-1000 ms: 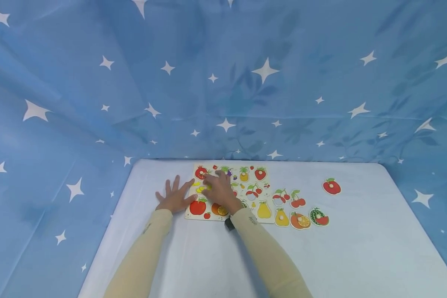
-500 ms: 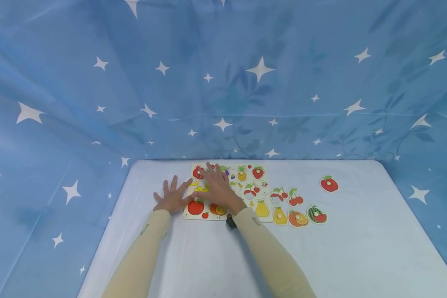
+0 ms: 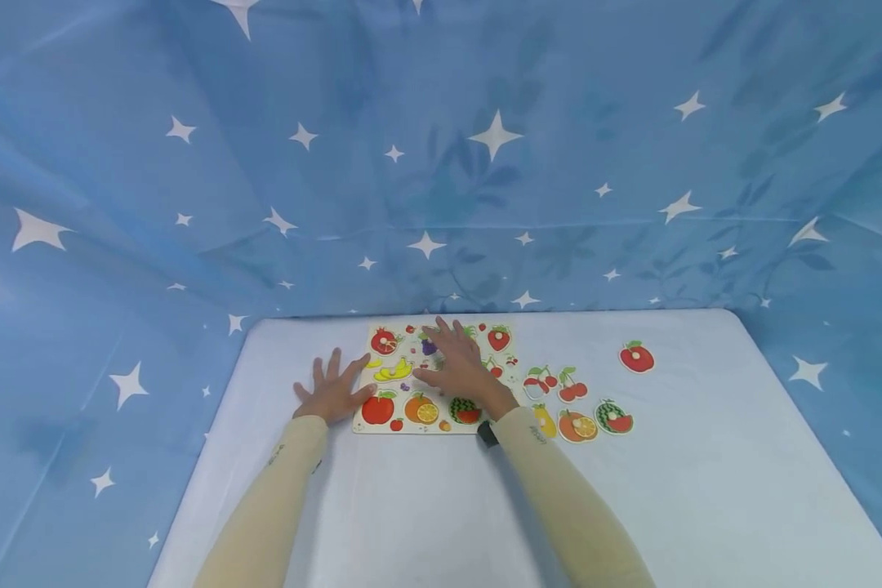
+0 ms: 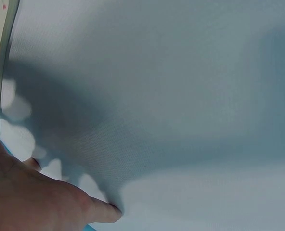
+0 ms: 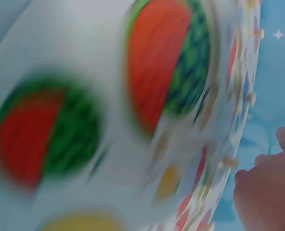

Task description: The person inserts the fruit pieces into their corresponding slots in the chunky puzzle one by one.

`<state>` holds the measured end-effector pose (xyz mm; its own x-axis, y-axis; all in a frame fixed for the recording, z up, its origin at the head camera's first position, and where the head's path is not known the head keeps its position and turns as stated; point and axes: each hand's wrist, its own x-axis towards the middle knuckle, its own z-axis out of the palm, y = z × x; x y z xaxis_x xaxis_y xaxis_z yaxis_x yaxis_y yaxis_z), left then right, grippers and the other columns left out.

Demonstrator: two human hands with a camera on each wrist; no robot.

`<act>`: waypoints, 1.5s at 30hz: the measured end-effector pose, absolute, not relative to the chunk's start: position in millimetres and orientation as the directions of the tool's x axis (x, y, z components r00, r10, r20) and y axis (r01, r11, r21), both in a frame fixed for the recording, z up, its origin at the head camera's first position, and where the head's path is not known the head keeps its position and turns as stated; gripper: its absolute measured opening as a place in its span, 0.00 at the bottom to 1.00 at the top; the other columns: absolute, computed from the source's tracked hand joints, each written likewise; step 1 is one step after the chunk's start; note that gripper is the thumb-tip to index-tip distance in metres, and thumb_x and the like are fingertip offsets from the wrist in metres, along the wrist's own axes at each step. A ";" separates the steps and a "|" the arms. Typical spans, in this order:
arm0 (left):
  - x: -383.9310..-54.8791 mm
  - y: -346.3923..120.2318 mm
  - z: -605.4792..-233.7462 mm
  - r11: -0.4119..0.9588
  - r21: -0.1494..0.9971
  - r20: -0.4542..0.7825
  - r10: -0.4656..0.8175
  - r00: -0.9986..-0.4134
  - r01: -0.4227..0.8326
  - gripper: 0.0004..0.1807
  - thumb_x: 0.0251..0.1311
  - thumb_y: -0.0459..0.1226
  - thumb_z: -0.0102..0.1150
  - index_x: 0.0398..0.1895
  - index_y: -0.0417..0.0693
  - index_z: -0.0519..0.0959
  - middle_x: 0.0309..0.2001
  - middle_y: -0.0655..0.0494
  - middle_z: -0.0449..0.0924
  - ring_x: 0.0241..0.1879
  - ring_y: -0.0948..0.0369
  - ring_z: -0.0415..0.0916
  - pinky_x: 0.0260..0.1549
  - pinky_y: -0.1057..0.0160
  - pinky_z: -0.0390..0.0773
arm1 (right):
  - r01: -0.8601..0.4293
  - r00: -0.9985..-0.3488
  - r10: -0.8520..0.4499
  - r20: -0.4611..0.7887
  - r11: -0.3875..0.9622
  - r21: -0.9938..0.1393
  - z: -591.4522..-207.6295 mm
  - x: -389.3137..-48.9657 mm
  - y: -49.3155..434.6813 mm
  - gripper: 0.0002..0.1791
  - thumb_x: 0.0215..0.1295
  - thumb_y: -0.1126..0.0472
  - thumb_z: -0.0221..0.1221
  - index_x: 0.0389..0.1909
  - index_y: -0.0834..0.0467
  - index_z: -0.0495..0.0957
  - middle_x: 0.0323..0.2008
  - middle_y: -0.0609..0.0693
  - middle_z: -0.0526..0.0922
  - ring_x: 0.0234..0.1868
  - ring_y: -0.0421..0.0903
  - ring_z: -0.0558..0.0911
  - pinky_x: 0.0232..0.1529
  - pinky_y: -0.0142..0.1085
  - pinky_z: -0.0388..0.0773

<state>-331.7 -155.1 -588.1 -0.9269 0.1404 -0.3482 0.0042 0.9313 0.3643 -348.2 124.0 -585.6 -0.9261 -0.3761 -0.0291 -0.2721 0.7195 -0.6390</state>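
A fruit puzzle board [image 3: 439, 429] lies flat on the table. My left hand [image 3: 329, 395] is spread at its left side, with thumb and index fingertips right at the edge. In the left wrist view the left hand [image 4: 41, 197] shows at the lower left. My right hand [image 3: 465, 371] hovers with spread, empty fingers over the middle of the board, hiding part of it. The bananas [image 3: 394, 370], apple [image 3: 378, 409], orange [image 3: 420, 409] and watermelon [image 3: 465, 410] on the board show around it. The right wrist view is blurred; a watermelon picture [image 5: 159, 62] and the right hand [image 5: 270, 187] show there.
Right of the board lie loose fruit pieces: two cherry pieces [image 3: 573, 385], a pear [image 3: 545, 420] partly behind the right sleeve, an orange [image 3: 577, 425] and a watermelon [image 3: 614, 417]. Farther right is a red apple piece [image 3: 636, 358]. A starry blue curtain [image 3: 382, 188] hangs behind the table.
My right hand has moved right across the board, uncovering the bananas, orange and watermelon. The left hand stays spread at the left edge. The head view has shifted slightly.
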 end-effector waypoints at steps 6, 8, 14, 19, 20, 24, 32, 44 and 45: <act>-332.8 -157.2 -590.2 0.929 0.371 -0.351 0.150 -0.924 0.009 0.43 0.74 0.57 0.57 0.88 0.62 0.54 0.86 0.37 0.29 0.81 0.29 0.23 0.66 0.14 0.31 | -0.240 -0.937 -0.347 -0.044 0.728 -0.642 -583.5 -340.6 155.1 0.49 0.73 0.37 0.64 0.87 0.49 0.54 0.88 0.52 0.40 0.86 0.62 0.35 0.79 0.68 0.36; -332.7 -157.5 -591.7 0.929 0.369 -0.354 0.147 -0.924 0.006 0.44 0.74 0.57 0.57 0.88 0.62 0.54 0.87 0.37 0.28 0.81 0.29 0.23 0.66 0.15 0.30 | -0.230 -0.941 -0.335 -0.041 0.726 -0.649 -581.4 -337.7 165.8 0.49 0.74 0.39 0.64 0.87 0.50 0.53 0.88 0.53 0.41 0.86 0.63 0.36 0.79 0.68 0.35; -330.8 -155.2 -587.6 0.933 0.359 -0.354 0.135 -0.925 -0.001 0.44 0.73 0.57 0.59 0.88 0.62 0.55 0.86 0.37 0.30 0.81 0.29 0.25 0.67 0.15 0.32 | -0.199 -0.957 -0.290 -0.028 0.721 -0.664 -581.5 -333.1 201.3 0.48 0.76 0.41 0.63 0.87 0.53 0.53 0.87 0.57 0.42 0.85 0.65 0.37 0.78 0.69 0.37; -331.1 -155.7 -587.7 0.928 0.372 -0.365 0.142 -0.920 -0.004 0.45 0.73 0.57 0.58 0.88 0.62 0.53 0.86 0.36 0.28 0.81 0.28 0.22 0.66 0.15 0.30 | -0.172 -0.969 -0.246 -0.017 0.723 -0.669 -578.8 -330.4 232.3 0.47 0.76 0.43 0.64 0.86 0.56 0.54 0.87 0.59 0.44 0.85 0.67 0.38 0.76 0.71 0.38; -331.3 -156.0 -588.5 0.929 0.371 -0.367 0.142 -0.919 -0.004 0.45 0.73 0.57 0.58 0.88 0.62 0.53 0.86 0.36 0.28 0.81 0.28 0.22 0.66 0.15 0.29 | -0.165 -0.971 -0.238 -0.021 0.731 -0.662 -576.9 -329.5 237.9 0.48 0.75 0.44 0.64 0.86 0.56 0.54 0.87 0.60 0.45 0.85 0.67 0.39 0.76 0.72 0.38; -332.6 -157.0 -591.3 0.926 0.376 -0.367 0.148 -0.919 -0.001 0.45 0.73 0.59 0.57 0.88 0.63 0.53 0.86 0.36 0.28 0.80 0.28 0.22 0.65 0.14 0.29 | -0.116 -0.981 -0.186 -0.050 0.778 -0.617 -573.3 -326.0 261.5 0.48 0.75 0.46 0.66 0.86 0.57 0.55 0.86 0.61 0.47 0.84 0.68 0.41 0.76 0.72 0.40; -333.1 -157.2 -592.7 0.923 0.386 -0.363 0.157 -0.919 0.005 0.44 0.74 0.59 0.55 0.88 0.62 0.53 0.86 0.35 0.28 0.80 0.28 0.21 0.65 0.14 0.27 | 0.017 -0.990 -0.069 -0.126 0.816 -0.577 -576.2 -309.4 300.3 0.45 0.72 0.52 0.70 0.84 0.57 0.60 0.84 0.64 0.52 0.83 0.70 0.49 0.76 0.72 0.45; -329.3 -153.7 -582.4 0.930 0.367 -0.379 0.154 -0.913 0.004 0.43 0.76 0.57 0.55 0.88 0.61 0.52 0.86 0.35 0.28 0.80 0.27 0.22 0.65 0.14 0.30 | 0.049 -0.990 -0.035 -0.139 0.827 -0.560 -583.6 -284.0 330.7 0.32 0.70 0.59 0.71 0.72 0.60 0.77 0.71 0.66 0.73 0.73 0.69 0.63 0.70 0.70 0.63; -329.4 -153.7 -582.0 0.930 0.368 -0.379 0.154 -0.913 0.004 0.43 0.76 0.57 0.55 0.88 0.61 0.53 0.86 0.35 0.28 0.80 0.27 0.22 0.66 0.14 0.30 | 0.044 -0.991 -0.036 -0.132 0.829 -0.558 -583.8 -282.4 331.7 0.29 0.69 0.59 0.71 0.69 0.61 0.79 0.70 0.67 0.74 0.72 0.69 0.65 0.69 0.69 0.65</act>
